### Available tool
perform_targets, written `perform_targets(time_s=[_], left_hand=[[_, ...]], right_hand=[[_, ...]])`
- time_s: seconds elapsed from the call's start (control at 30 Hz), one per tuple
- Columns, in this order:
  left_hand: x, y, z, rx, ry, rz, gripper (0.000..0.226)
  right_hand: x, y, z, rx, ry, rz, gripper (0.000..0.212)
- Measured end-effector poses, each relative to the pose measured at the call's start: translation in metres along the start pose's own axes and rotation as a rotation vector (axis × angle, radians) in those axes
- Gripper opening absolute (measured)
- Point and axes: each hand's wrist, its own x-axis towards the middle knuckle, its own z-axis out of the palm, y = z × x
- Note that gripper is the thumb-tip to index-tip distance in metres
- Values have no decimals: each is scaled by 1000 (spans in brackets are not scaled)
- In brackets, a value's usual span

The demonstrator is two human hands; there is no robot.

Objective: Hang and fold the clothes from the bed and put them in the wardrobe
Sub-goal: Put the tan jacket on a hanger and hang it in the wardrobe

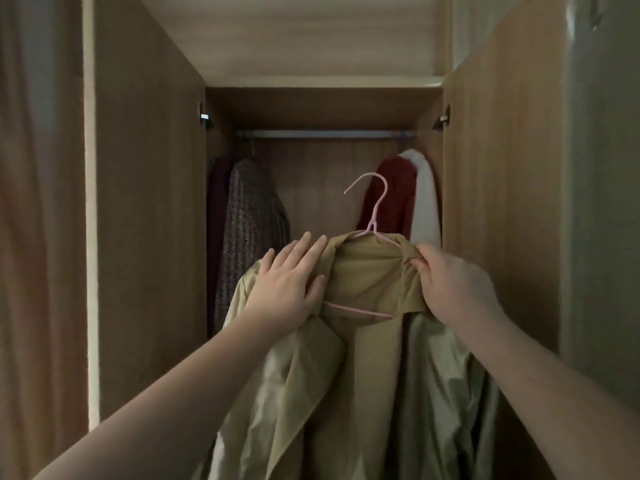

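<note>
Here we hold the khaki coat (363, 375) on its pink hanger (372, 209) in the lower centre of the frame, in front of the open wardrobe (149, 202). Our right grip (453, 282) has its fingers curled, pinching the collar fabric at the hanger's right shoulder. Our left grip (287, 282) lies flat with straight fingers, pressing on the coat's left shoulder and clasping nothing.

The hook rises above and between the two grips, nearer the right one, with its opening towards the left of the frame. It sits well below the rail (325, 134), which crosses the upper centre from left to right. The hanger's long axis runs the same way as the rail, so we judge the hanger needs lifting and a turn before the hook can catch. The bare stretch of rail lies between the patterned garment (249, 220) at left and the red garment (391, 195) at right.
</note>
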Motion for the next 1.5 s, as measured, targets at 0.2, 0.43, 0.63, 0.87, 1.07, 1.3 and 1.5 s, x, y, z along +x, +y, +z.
perform_targets(time_s=[0.2, 0.43, 0.63, 0.87, 1.07, 1.3, 1.5], left_hand=[[88, -22, 87, 129, 10, -50, 70], [193, -58, 165, 74, 13, -32, 68], [290, -86, 234, -14, 107, -12, 67], [408, -134, 308, -161, 76, 68, 66], [520, -162, 356, -260, 110, 168, 66], [614, -164, 392, -297, 115, 162, 66], [661, -158, 417, -212, 88, 144, 69]], right_hand=[[103, 42, 73, 86, 74, -16, 16], [198, 82, 139, -31, 122, 5, 19], [284, 103, 187, -116, 211, 52, 21], [383, 118, 240, -203, 199, 116, 29], [468, 137, 264, -305, 289, 103, 14], [559, 163, 283, -481, 310, 105, 15], [603, 186, 302, -551, 310, 88, 16]])
